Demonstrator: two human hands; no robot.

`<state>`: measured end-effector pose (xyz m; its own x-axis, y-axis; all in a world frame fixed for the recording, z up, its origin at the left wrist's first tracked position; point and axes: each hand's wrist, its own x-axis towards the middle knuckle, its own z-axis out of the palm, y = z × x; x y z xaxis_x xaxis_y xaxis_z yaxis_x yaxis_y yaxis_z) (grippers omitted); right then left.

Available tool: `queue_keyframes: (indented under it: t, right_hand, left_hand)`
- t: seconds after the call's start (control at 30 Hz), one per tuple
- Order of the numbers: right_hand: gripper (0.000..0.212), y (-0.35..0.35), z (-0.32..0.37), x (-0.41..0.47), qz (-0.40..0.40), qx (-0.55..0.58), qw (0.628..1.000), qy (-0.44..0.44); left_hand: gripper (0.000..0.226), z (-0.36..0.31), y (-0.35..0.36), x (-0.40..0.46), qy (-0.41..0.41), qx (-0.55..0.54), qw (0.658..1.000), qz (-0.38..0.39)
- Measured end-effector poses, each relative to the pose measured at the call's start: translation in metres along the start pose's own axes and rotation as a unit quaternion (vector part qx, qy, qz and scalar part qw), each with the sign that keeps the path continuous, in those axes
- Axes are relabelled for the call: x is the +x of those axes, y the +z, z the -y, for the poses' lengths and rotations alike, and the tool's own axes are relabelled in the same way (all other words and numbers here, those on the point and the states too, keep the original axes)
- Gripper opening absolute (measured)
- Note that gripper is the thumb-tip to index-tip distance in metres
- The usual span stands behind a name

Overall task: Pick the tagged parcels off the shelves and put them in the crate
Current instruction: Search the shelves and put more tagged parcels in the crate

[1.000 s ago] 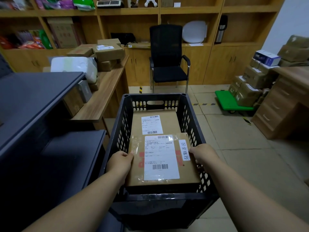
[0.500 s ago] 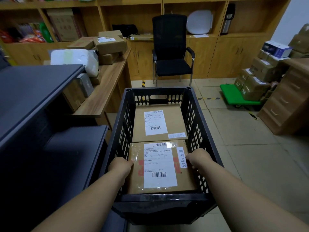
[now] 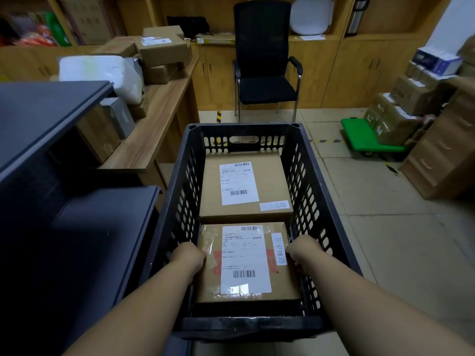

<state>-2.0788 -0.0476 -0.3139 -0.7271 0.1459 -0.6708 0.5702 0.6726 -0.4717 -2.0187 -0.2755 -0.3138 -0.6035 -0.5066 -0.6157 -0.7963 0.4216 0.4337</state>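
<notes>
Crate (image 3: 177, 201), black, slotted walls, sits at centre frame, open top facing the camera; two parcels lie flat inside it, end to end. Near parcel (image 3: 246, 263), brown carton under clear tape with a white shipping label and a handwritten white tag strip along its 3 o'clock edge, occupies the 6 o'clock half of the crate floor; far parcel (image 3: 245, 186), plain brown carton with a white label and a small white tag at its near right corner, occupies the 12 o'clock half; the two cartons are just beside each other, whether touching I cannot tell. Left hand (image 3: 189, 255) is pressed against the near parcel's 9 o'clock side, fingers curled down between carton and crate wall; right hand (image 3: 302, 250) is pressed against its 3 o'clock side the same way; both grip the carton between them; fingertips are hidden below the carton edge. Dark grey shelves (image 3: 51, 111) stand at 9 o'clock; wooden desk (image 3: 151, 134) stacked with cartons at 10 o'clock; black chair (image 3: 264, 60) at 12 o'clock; green trolley (image 3: 365, 137) loaded with boxes at 2 o'clock.
</notes>
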Motion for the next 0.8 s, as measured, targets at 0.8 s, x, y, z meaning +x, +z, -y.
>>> queue_keyframes:
  t: [0.8]
  right_hand:
    - [0.034,0.016,0.003,0.029,0.002,-0.094,0.995,0.032]
  left_hand:
    - [0.031,0.004,0.015,0.041,-0.024,0.05,0.998,0.024]
